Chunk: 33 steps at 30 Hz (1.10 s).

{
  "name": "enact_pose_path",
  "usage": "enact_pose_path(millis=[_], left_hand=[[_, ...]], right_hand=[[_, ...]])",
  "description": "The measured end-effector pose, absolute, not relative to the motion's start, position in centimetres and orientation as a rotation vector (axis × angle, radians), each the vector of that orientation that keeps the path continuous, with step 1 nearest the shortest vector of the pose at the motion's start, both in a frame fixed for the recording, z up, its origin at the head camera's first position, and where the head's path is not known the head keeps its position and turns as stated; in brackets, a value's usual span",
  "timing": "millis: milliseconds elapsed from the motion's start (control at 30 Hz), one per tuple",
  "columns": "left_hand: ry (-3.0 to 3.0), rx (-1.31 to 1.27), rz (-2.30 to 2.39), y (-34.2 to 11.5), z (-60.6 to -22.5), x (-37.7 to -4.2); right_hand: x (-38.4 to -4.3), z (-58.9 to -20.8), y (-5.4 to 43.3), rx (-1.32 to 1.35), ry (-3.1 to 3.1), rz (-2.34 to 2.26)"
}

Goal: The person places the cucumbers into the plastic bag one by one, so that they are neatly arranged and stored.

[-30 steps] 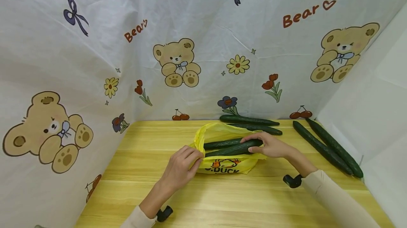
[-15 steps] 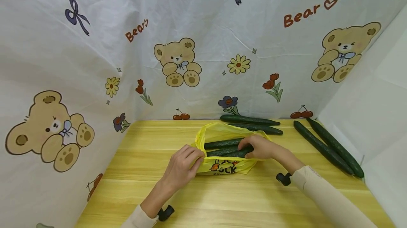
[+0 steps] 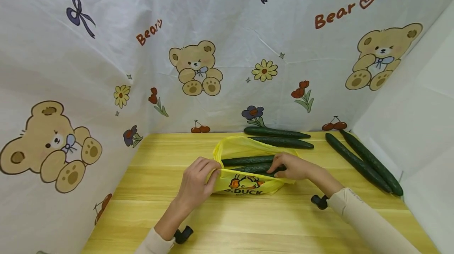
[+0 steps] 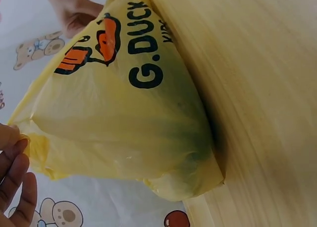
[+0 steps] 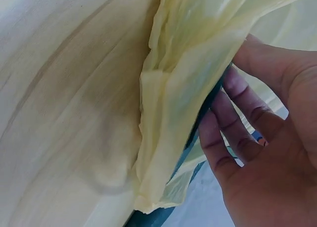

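Observation:
A yellow plastic bag (image 3: 276, 188) printed "G.DUCK" lies on the table with its mouth spread. My left hand (image 3: 198, 183) pinches the bag's rim at the left end of the mouth; the left wrist view shows the fingertips on the yellow film. Inside lie two dark green cucumbers, a rear cucumber (image 3: 248, 160) and a front cucumber (image 3: 253, 168). My right hand (image 3: 292, 166) reaches into the right side of the mouth and grips the front cucumber's right end. In the right wrist view, bag film hides part of that cucumber (image 5: 200, 119) and the thumb tip.
Two cucumbers (image 3: 281, 142) lie behind the bag along the wall. Another pair of cucumbers (image 3: 358, 162) slants along the table's right side. Cloth with printed bears (image 3: 200, 69) covers the back and left walls. The wooden table (image 3: 244, 226) extends in front of the bag.
The front cucumber has gone down into the bag, my right hand moving slightly left and lower with it. My left hand stays at the rim, shifted slightly left.

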<state>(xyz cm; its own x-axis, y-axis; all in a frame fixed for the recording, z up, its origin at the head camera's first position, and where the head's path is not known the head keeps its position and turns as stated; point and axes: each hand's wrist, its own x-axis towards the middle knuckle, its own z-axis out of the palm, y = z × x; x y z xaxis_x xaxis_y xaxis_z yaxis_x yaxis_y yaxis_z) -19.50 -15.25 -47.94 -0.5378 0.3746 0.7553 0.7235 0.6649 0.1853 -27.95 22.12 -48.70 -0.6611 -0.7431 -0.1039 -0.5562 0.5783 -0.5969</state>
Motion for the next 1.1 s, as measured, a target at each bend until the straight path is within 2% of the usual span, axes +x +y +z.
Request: enact_pose_path(millis=[267, 600, 867, 1100], left_hand=[[-2.156, -0.782, -0.693, -15.7, -47.8, -19.5], [-2.241, -0.869, -0.677, -16.3, -48.1, -19.0], [-2.271, -0.892, -0.661, -16.4, -48.5, -18.8], [-2.258, -0.886, -0.650, -16.4, -48.6, -18.6]], right_hand=[[-26.5, -49.1, 21.4, -1.101, 2.483, -0.770], [-24.8, -49.5, 21.3, -0.910, 2.796, -0.597], [-25.1, -50.6, 23.6, -0.894, 2.793, -0.792], [-24.4, -50.1, 27.7, -0.796, 2.928, -0.898]])
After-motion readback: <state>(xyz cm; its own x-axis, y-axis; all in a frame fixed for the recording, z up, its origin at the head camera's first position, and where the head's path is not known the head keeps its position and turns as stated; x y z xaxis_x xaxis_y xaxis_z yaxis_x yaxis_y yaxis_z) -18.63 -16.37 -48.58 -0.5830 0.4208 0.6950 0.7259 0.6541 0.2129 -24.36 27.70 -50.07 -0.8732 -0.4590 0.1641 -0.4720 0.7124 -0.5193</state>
